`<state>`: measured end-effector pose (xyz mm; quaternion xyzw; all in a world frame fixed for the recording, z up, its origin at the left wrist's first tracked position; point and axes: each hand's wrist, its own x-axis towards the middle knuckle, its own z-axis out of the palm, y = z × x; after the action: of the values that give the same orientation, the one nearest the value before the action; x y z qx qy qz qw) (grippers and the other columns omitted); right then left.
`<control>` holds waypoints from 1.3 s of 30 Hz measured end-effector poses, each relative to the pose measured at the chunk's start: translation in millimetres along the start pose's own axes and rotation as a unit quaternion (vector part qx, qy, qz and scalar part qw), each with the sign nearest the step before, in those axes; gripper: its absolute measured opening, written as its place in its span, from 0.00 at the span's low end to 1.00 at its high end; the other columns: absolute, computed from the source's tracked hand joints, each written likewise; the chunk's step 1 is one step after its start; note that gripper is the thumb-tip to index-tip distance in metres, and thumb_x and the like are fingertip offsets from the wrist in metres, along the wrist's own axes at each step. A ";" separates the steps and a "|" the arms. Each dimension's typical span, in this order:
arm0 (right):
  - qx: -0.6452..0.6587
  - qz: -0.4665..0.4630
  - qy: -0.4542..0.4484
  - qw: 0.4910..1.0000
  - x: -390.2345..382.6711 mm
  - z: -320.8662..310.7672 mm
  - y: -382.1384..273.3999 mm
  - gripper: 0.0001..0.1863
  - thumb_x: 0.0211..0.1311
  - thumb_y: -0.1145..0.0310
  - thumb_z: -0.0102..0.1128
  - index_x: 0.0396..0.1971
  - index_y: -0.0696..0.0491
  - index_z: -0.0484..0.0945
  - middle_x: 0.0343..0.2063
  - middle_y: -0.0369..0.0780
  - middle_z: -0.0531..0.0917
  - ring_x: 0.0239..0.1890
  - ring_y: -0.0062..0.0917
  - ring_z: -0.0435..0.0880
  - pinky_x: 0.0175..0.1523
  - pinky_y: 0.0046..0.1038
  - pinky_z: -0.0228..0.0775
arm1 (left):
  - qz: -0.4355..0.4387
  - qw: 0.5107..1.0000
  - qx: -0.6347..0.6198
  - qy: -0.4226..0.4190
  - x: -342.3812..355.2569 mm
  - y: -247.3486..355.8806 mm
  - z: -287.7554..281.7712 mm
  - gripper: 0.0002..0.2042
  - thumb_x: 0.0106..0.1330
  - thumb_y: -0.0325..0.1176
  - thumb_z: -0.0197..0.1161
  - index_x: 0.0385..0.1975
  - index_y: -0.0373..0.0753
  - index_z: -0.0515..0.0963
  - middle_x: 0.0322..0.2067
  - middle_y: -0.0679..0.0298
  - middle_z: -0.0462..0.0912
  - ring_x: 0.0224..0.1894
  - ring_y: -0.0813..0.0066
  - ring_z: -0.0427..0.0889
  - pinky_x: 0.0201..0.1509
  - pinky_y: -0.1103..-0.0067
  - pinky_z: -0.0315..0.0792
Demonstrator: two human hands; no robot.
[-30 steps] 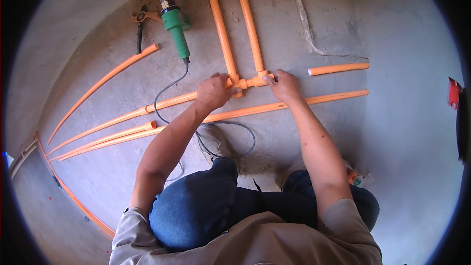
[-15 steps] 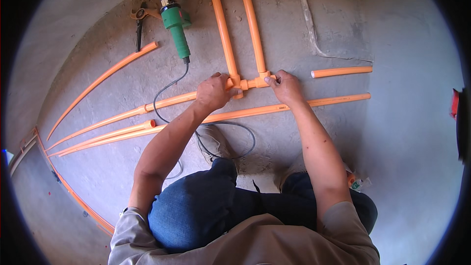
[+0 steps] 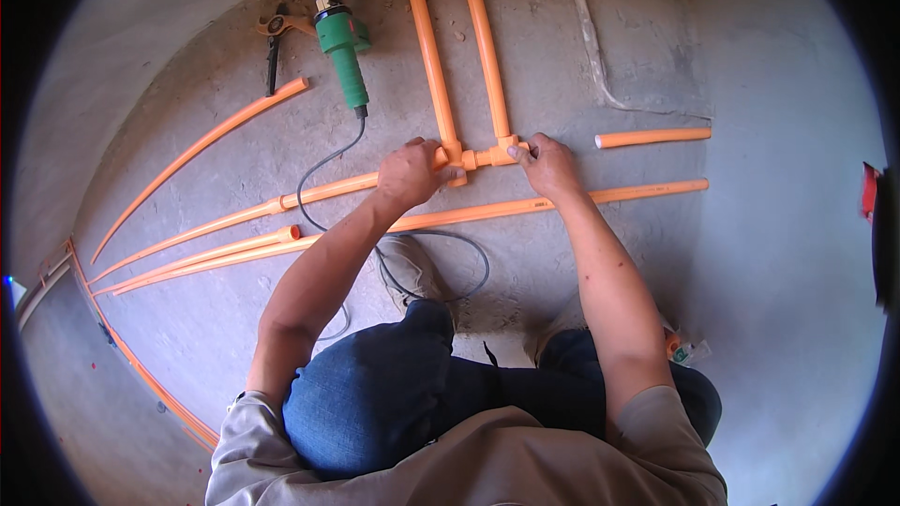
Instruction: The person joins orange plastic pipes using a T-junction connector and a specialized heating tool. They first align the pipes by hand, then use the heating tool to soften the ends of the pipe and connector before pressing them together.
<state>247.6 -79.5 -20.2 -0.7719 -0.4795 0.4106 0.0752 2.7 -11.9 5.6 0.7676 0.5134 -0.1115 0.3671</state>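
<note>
My left hand (image 3: 409, 174) is closed around an orange pipe fitting (image 3: 454, 157) where a long pipe from the left meets another running away from me. Its thumb presses along the near side of that fitting. With thumb and fingers, my right hand (image 3: 550, 169) pinches an orange tee fitting (image 3: 507, 147) just to the right. A short orange coupling piece (image 3: 476, 159) joins the two fittings. From them the left far pipe (image 3: 430, 56) and the right far pipe (image 3: 485, 47) stretch side by side towards the top. My fingers partly hide both fittings.
A green-handled heating tool (image 3: 348, 66) lies at the far left, its grey cord (image 3: 302, 183) looping near my feet. Beside it is a black-handled tool (image 3: 273, 61). A long loose pipe (image 3: 647, 191) passes below my forearms. At the right, a short pipe (image 3: 653, 137) lies near the wall (image 3: 787, 225).
</note>
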 end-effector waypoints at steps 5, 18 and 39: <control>0.012 0.007 0.003 1.000 -2.9 2.9 -0.7 0.25 0.64 0.49 0.64 0.33 0.61 0.77 0.29 0.52 0.83 0.36 0.47 0.83 0.43 0.43 0.73 | 0.012 0.999 -0.032 0.011 -9.7 -7.6 -2.9 0.25 0.58 0.55 0.70 0.47 0.42 0.81 0.44 0.56 0.82 0.47 0.53 0.82 0.51 0.62 0.76; -0.013 0.013 -0.006 1.000 -1.9 3.2 -3.0 0.25 0.65 0.49 0.63 0.37 0.61 0.76 0.32 0.55 0.83 0.40 0.50 0.83 0.46 0.44 0.74 | 0.025 0.999 -0.005 0.037 -20.1 -16.9 1.4 0.20 0.60 0.46 0.69 0.47 0.41 0.81 0.44 0.58 0.81 0.46 0.54 0.82 0.50 0.64 0.76; 0.015 0.026 -0.035 0.999 3.4 2.9 2.9 0.26 0.65 0.47 0.62 0.41 0.59 0.74 0.35 0.52 0.83 0.41 0.47 0.83 0.46 0.41 0.74 | -0.005 0.999 -0.007 0.053 -24.9 -43.2 -1.5 0.15 0.58 0.42 0.70 0.41 0.40 0.81 0.41 0.57 0.82 0.44 0.52 0.83 0.47 0.63 0.76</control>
<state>248.1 -79.1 -25.5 -0.7680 -0.4557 0.4461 0.0593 -46.4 -19.7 1.0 0.7670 0.5372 -0.0687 0.3443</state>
